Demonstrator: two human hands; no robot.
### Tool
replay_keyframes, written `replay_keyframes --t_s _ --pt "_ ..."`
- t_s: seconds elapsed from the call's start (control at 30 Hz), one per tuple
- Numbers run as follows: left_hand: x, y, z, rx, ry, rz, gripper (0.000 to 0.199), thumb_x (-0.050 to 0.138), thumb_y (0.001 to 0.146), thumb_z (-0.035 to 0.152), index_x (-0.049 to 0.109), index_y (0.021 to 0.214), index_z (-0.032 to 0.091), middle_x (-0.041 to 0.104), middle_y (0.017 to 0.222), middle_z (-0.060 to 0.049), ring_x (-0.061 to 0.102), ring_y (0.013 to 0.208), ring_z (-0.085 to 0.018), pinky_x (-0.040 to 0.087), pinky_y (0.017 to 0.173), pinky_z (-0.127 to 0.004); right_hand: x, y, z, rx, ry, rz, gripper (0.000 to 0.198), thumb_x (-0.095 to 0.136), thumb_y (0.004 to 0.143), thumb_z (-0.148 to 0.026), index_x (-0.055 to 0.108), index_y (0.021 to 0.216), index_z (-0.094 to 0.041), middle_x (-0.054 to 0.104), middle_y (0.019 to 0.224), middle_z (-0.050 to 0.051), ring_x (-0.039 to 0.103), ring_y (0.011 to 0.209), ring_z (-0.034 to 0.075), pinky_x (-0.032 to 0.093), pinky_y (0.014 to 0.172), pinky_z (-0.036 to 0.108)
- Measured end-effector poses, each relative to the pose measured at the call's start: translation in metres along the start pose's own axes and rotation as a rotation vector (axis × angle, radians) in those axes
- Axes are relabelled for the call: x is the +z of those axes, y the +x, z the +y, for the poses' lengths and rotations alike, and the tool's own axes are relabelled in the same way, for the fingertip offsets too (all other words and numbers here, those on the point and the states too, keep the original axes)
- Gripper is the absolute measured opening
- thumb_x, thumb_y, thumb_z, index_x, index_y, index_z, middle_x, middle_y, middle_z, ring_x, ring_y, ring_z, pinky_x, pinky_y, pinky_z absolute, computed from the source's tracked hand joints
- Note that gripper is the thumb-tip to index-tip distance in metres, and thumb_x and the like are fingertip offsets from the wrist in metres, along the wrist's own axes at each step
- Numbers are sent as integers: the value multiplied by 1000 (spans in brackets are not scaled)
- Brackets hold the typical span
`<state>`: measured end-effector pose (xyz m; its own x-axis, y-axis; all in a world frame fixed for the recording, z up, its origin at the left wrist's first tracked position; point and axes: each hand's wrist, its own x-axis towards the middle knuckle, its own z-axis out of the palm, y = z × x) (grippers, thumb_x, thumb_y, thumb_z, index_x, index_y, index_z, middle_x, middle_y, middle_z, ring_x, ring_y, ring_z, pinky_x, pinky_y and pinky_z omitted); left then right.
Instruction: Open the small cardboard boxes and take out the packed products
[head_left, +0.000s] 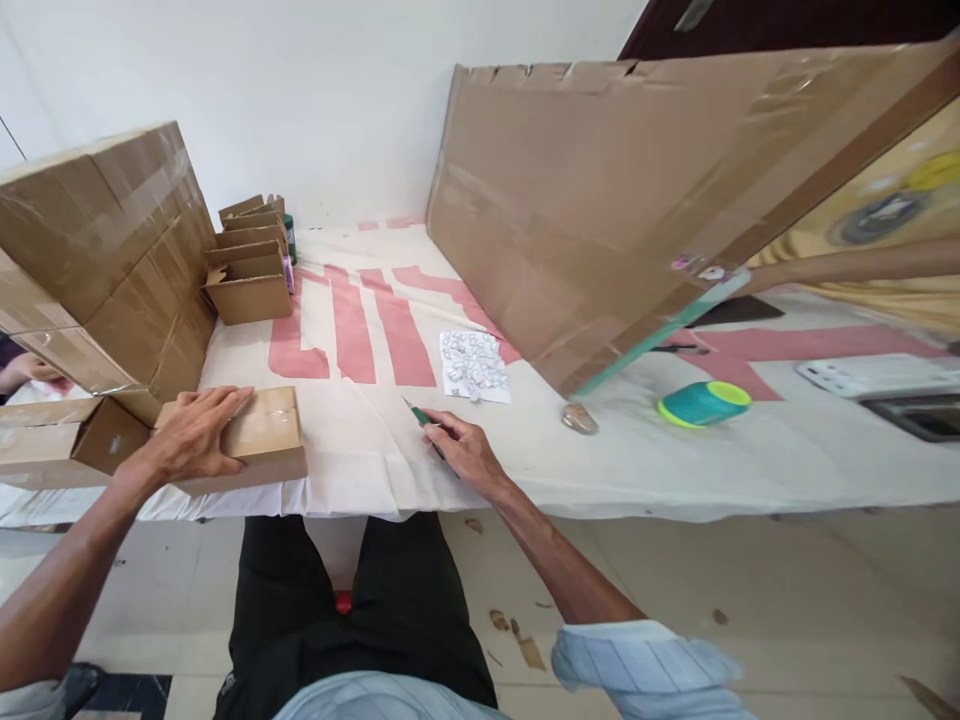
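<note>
My left hand lies flat on top of a small closed cardboard box at the table's front edge. Its fingers are stretched out, and the thumb rests near the box's front side. In my right hand is a craft knife with a green handle. The thin blade points up and left, just above the white tablecloth and apart from the box. Part of the handle is hidden by my fingers. Beyond the knife lies a white sheet covered with small pale pieces.
A large cardboard panel leans across the right side; a co-worker's arm reaches in there. A big taped carton, an opened box and several small boxes stand left. A stone and a teal-yellow object lie right.
</note>
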<state>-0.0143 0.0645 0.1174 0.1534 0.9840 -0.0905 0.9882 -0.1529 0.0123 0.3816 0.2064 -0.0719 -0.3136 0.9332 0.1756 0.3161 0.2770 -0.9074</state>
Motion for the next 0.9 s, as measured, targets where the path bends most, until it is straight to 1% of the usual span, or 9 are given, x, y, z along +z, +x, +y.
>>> replay_keyframes --t_s 0.07,0.17,0.27,0.33,0.43,0.57,0.67,0.73,0.9 --pt "9 12 24 61 -70 47 99 83 71 45 42 160 29 56 158 -16 55 140 -42 35 116 -53 -1 -1 -4 -4 3 -2 50 57 94 -51 75 128 -18 78 101 10 70 86 25 59 81 41" --pt "19 29 59 150 -177 88 101 88 71 44 42 160 26 56 156 -20 54 141 -44 34 118 -57 0 -2 -1 -102 -112 21 45 57 93 -48 76 123 -20 76 115 12 71 99 27 58 91 44" --pt "20 33 73 176 -332 116 114 93 69 53 35 165 29 52 162 -19 48 148 -46 33 121 -61 0 -4 10 -165 -272 16 41 56 93 -43 75 120 -20 75 113 13 70 104 29 57 94 46" --pt "19 22 63 129 -446 163 121 94 68 57 30 168 33 45 168 -17 41 155 -45 29 125 -64 -2 -7 19 -194 -376 4 38 55 93 -40 75 119 -20 74 110 13 70 103 30 57 94 47" --pt "29 -8 32 2 -646 274 126 94 67 61 26 170 33 34 175 -17 31 161 -44 28 128 -65 -4 -11 30 -237 -491 -11 38 52 95 -37 74 120 -19 74 111 14 69 104 31 57 95 47" --pt "72 -42 2 -67 -1017 284 137 94 66 64 16 173 31 30 176 -23 27 164 -43 40 123 -62 -4 -12 37 -281 -593 -22 37 51 95 -36 73 119 -18 75 110 14 68 104 31 56 96 47" --pt "106 -43 3 -97 -1150 264 141 96 64 60 11 173 31 31 175 -24 26 164 -42 39 123 -63 -3 -11 35 -312 -642 -49 36 51 95 -34 73 118 -19 74 107 14 67 102 31 56 94 47" --pt "120 -37 9 -95 -1182 271 141 95 64 58 11 173 30 30 175 -22 26 164 -42 38 124 -62 -3 -11 33 -332 -680 -61 36 51 96 -35 72 121 -19 73 106 13 66 101 31 56 93 46" --pt "134 -26 26 -68 -1244 330 135 93 63 58 18 172 29 31 175 -19 30 163 -41 40 124 -58 -6 -16 32 -329 -749 -84 38 53 96 -38 70 123 -18 69 105 11 64 100 29 55 91 42"
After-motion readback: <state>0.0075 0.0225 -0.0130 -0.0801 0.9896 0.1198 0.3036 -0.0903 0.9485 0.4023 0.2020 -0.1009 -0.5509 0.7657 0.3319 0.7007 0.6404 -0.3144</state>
